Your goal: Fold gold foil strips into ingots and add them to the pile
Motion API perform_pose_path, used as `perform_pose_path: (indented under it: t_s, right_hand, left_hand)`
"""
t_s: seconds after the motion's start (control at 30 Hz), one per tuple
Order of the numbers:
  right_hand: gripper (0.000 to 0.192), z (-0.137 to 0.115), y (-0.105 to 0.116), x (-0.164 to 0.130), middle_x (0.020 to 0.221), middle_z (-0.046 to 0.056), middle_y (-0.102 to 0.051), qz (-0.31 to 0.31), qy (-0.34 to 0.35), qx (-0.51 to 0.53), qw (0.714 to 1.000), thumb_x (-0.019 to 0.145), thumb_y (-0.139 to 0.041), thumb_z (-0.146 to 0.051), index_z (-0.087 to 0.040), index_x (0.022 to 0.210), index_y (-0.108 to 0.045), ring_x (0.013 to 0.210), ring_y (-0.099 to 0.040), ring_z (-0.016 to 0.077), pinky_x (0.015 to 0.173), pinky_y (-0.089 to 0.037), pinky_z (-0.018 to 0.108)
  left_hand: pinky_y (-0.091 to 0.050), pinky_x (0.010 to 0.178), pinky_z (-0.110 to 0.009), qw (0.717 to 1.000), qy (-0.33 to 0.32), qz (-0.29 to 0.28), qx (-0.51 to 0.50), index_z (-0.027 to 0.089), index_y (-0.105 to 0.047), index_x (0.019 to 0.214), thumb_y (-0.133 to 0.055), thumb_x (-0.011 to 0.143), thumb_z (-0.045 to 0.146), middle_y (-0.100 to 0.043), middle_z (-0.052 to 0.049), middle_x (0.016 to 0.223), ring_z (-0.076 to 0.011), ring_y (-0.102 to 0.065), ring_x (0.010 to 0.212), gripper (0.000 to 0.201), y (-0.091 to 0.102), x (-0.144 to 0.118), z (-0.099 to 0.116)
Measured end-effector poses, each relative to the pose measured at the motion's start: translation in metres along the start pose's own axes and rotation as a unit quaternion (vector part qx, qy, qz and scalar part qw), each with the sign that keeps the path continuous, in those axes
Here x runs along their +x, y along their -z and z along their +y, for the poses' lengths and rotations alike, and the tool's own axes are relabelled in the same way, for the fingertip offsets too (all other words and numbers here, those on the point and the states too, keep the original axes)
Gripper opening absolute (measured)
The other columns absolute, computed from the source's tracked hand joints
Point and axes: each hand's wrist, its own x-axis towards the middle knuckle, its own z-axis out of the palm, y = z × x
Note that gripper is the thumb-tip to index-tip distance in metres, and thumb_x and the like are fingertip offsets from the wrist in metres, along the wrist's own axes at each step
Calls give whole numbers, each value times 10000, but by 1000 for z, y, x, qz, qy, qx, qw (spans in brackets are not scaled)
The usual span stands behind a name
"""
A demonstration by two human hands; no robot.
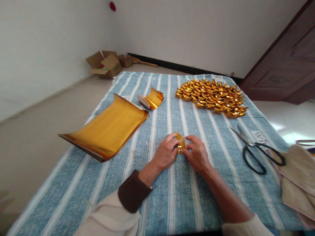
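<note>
Near the middle of the table, my left hand [168,149] and my right hand [196,151] hold a small piece of gold foil paper [180,139] between them. The paper is partly folded, and its lower edge shines between my fingertips. Both hands are closed in a pinch, the left on its left side and the right on its right side. Fingers cover part of the paper, so its full shape is hidden. Beyond the right hand, many folded gold paper ingots [211,95] stand packed together in rows.
A large stack of gold foil sheets [108,127] lies left, with a smaller curled stack [154,98] behind it. Open black-handled scissors [253,147] and a beige cloth [299,177] lie right. A striped blue tablecloth [157,183] covers the table. Cardboard boxes [112,65] stand on the floor beyond.
</note>
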Motion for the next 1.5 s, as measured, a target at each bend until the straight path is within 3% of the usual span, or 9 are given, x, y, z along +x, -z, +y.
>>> perform_pose_path:
  t_s: [0.77,1.0,1.2,1.5]
  right_hand:
    - [201,-4,2,0,1134,106,-632,-14,-12,-13,1000,816,-651,-189,-205,618,-619,1089,-569,271,964,-442,474]
    - [214,-5,1,-2,1107,111,-631,6,-14,-9,1000,842,-634,-241,-203,637,-587,1065,-572,269,948,-437,470]
    - [142,-3,2,-5,1015,96,-643,33,35,-23,999,870,-618,-219,-209,729,-599,988,-588,249,878,-467,437]
    - [238,-10,4,-8,949,105,-621,30,127,-109,985,960,-507,-220,-206,770,-650,968,-553,246,852,-475,404]
  left_hand:
    - [-474,1040,-449,1000,-14,-11,13,178,-663,1011,-586,853,89,-548,-124,1314,-271,-551,1239,198,1,0,1]
    - [-477,1031,-458,1000,-15,-11,2,187,-662,1010,-582,853,85,-555,-112,1307,-265,-555,1225,203,0,0,-2]
    - [-474,1034,-463,1000,-17,-6,-5,189,-664,1022,-581,857,86,-556,-110,1305,-263,-554,1225,211,-1,-1,-2]
    - [-458,1058,-450,1000,-7,-13,-4,158,-670,1033,-572,852,40,-562,-129,1295,-258,-552,1230,237,1,0,1]
